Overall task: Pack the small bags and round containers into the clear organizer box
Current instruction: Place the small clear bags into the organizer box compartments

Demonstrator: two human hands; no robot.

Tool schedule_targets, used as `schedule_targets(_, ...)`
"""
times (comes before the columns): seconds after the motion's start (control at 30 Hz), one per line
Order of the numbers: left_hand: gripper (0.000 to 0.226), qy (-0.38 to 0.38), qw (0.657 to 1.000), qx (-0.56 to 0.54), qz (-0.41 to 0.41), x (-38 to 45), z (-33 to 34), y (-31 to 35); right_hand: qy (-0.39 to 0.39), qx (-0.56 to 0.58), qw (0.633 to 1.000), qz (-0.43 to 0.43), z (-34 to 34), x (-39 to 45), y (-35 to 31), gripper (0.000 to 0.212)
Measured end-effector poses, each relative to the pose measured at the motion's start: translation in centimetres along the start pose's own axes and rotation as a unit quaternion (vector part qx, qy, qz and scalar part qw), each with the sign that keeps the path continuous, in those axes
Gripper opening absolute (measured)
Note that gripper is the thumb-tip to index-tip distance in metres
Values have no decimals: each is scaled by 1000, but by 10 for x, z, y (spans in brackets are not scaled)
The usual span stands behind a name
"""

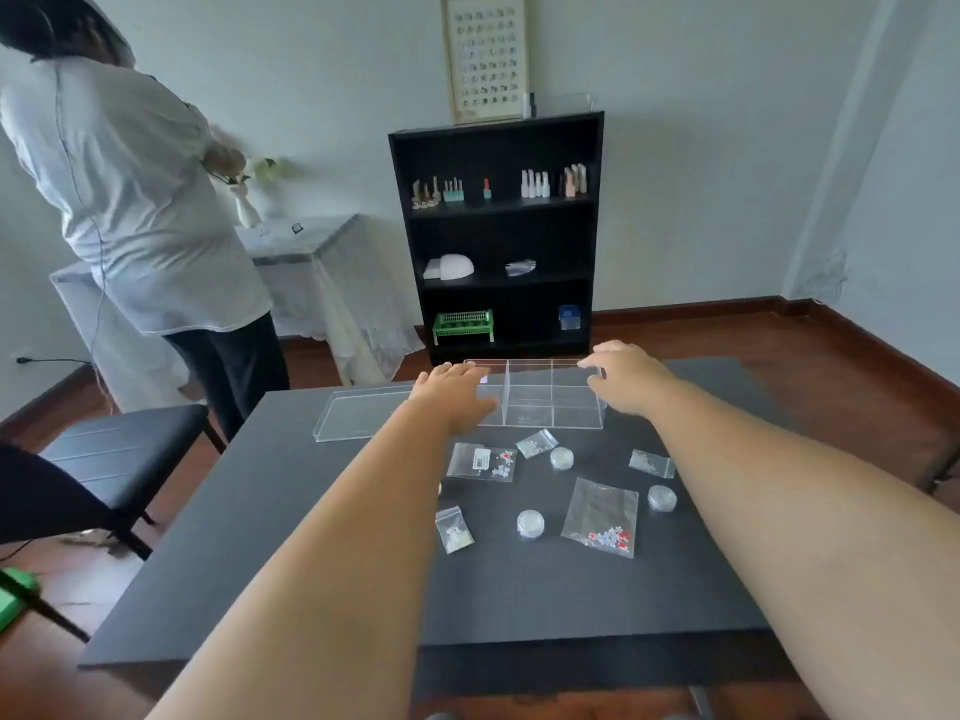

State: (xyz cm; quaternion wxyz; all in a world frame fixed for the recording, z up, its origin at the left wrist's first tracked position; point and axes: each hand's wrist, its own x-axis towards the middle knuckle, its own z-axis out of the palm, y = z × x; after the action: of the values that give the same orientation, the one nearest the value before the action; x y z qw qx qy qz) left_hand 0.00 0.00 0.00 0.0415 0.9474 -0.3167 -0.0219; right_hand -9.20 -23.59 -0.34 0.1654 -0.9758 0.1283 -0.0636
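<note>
The clear organizer box (531, 402), split into several compartments, stands open at the far middle of the black table (311, 537). My left hand (453, 393) grips its left end and my right hand (626, 379) grips its right end, fingers over the far rim. Nearer to me lie several small clear bags: one with a label (483, 462), a small one (537, 443), one at the right (652, 463), a large one with red and white pieces (602, 518) and a small one (454, 530). Three round containers (561, 457), (662, 498), (530, 524) sit among them.
A clear flat lid (358, 414) lies on the table left of the box. A black chair (124, 449) stands at the table's left. Another person (135, 200) stands at the far left by a covered side table. A black shelf unit (498, 241) is against the wall.
</note>
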Motion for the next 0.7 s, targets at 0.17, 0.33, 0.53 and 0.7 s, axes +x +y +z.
schedule_targets(0.17,64,-37,999,7,-7,-20,22,-5,-62,-18,998,20,29,-20,1,46)
schedule_targets(0.33,68,-10,1000,-24,-8,-27,37,-10,-50,17,998,38,43,-22,-2,48)
schedule_targets(0.53,67,9,999,-32,-5,-29,45,-17,1,16,998,57,47,-17,-4,48)
schedule_targets(0.7,68,23,999,-38,-10,-36,52,-16,75,23,995,61,54,-29,6,46)
